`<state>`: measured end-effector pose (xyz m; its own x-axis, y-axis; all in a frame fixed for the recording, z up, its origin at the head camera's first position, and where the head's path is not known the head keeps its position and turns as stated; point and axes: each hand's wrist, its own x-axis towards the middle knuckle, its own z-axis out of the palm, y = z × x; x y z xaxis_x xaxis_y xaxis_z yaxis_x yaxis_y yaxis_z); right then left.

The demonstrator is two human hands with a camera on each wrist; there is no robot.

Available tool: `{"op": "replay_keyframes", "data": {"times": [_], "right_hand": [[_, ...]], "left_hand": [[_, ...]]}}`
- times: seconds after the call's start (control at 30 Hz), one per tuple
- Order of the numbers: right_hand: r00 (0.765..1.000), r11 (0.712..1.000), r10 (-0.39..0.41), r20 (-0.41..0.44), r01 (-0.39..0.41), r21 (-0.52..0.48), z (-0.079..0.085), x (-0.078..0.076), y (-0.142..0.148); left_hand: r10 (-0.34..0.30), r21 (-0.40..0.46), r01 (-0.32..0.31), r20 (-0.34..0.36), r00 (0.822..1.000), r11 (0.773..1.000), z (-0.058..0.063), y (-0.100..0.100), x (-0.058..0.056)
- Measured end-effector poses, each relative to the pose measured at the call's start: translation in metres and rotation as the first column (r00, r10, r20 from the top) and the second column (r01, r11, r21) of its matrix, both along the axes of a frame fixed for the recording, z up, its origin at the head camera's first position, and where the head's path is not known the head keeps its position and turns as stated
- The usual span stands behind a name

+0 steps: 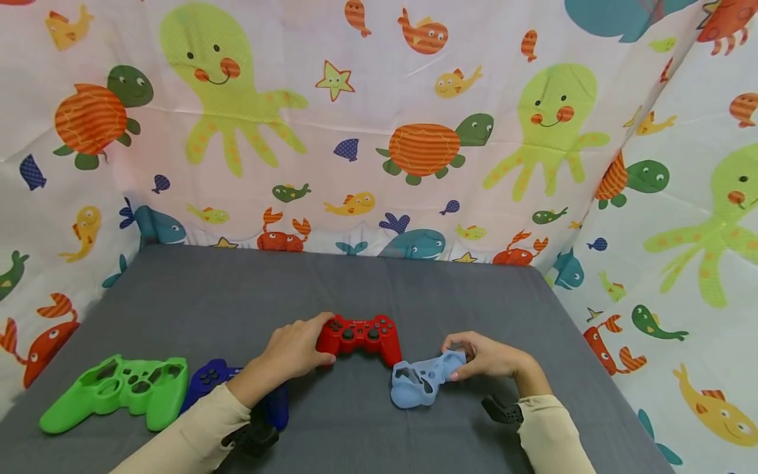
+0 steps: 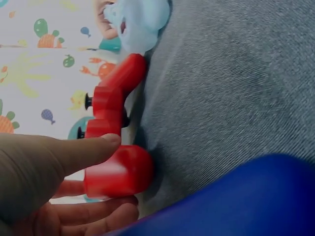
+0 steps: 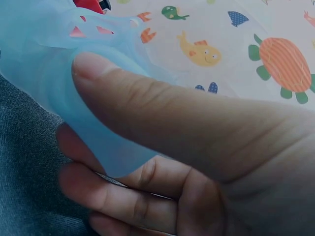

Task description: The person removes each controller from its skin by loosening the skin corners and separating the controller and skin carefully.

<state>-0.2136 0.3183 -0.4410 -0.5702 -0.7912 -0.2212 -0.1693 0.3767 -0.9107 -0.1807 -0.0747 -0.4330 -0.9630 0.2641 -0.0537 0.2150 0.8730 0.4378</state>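
My left hand grips one handle of a red game controller, which lies on the grey cloth with its sticks and buttons upward. In the left wrist view the thumb rests on the red controller, with the fingers round its far side. My right hand pinches one end of a soft light blue controller cover, just right of the red controller. Up close in the right wrist view, the thumb presses the thin cover against the fingers. Cut-outs show in the cover, and its shape is bent.
A green controller cover lies at the left of the grey cloth. Beside it is a dark blue controller, partly hidden under my left forearm. A curtain with sea animals hangs behind and at both sides.
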Motion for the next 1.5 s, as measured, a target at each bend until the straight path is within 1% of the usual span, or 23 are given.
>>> {"op": "replay_keyframes", "data": {"times": [0.1, 0.23, 0.4, 0.57, 0.8, 0.93, 1.07, 1.1, 1.2, 1.27, 1.33, 1.5], "right_hand": [[1.000, 1.000, -0.004, 0.003, 0.004, 0.001, 0.000, 0.001, 0.001], [1.000, 1.000, -0.001, -0.004, 0.001, 0.005, -0.001, 0.000, 0.001], [1.000, 1.000, -0.001, -0.006, 0.001, 0.018, 0.000, 0.000, 0.001], [1.000, 1.000, 0.009, -0.005, -0.009, -0.001, 0.001, 0.000, 0.002], [0.999, 1.000, 0.026, -0.035, -0.027, -0.016, 0.002, 0.000, 0.003], [0.999, 1.000, 0.026, -0.044, -0.027, -0.012, 0.002, -0.001, 0.002], [0.998, 1.000, 0.014, -0.053, -0.014, 0.002, 0.002, -0.002, 0.002], [0.999, 1.000, 0.009, -0.054, -0.009, 0.007, 0.001, -0.002, 0.002], [0.999, 1.000, 0.006, -0.049, -0.005, 0.008, 0.001, -0.002, 0.003], [0.999, 1.000, 0.008, -0.040, -0.008, 0.005, 0.001, -0.002, 0.003], [0.999, 1.000, 0.011, -0.035, -0.011, 0.000, 0.001, -0.002, 0.002], [1.000, 1.000, 0.000, -0.021, 0.001, 0.009, 0.004, -0.001, 0.001]], "left_hand": [[-0.009, 0.000, 0.009, 0.025, 1.000, 1.000, 0.002, -0.002, -0.001], [-0.009, 0.000, 0.009, 0.033, 0.999, 1.000, 0.006, -0.006, 0.000], [-0.008, 0.019, 0.008, 0.022, 1.000, 1.000, 0.015, -0.005, 0.001], [-0.006, 0.041, 0.006, 0.006, 1.000, 0.999, 0.025, -0.002, 0.000], [-0.008, 0.075, 0.008, 0.007, 1.000, 0.997, 0.034, 0.002, -0.001], [-0.014, 0.121, 0.014, -0.001, 1.000, 0.993, 0.039, 0.009, -0.001], [-0.039, 0.207, 0.040, -0.007, 0.999, 0.977, 0.044, 0.022, 0.000], [-0.047, 0.232, 0.048, -0.011, 0.999, 0.972, 0.045, 0.027, 0.000], [-0.071, 0.314, 0.065, 0.006, 0.997, 0.947, 0.044, 0.041, 0.003], [-0.094, 0.352, 0.085, 0.006, 0.996, 0.932, 0.041, 0.051, 0.006], [-0.124, 0.370, 0.112, 0.008, 0.992, 0.922, 0.038, 0.060, 0.010], [-0.203, 0.374, 0.182, 0.015, 0.979, 0.909, 0.025, 0.079, 0.020]]}}
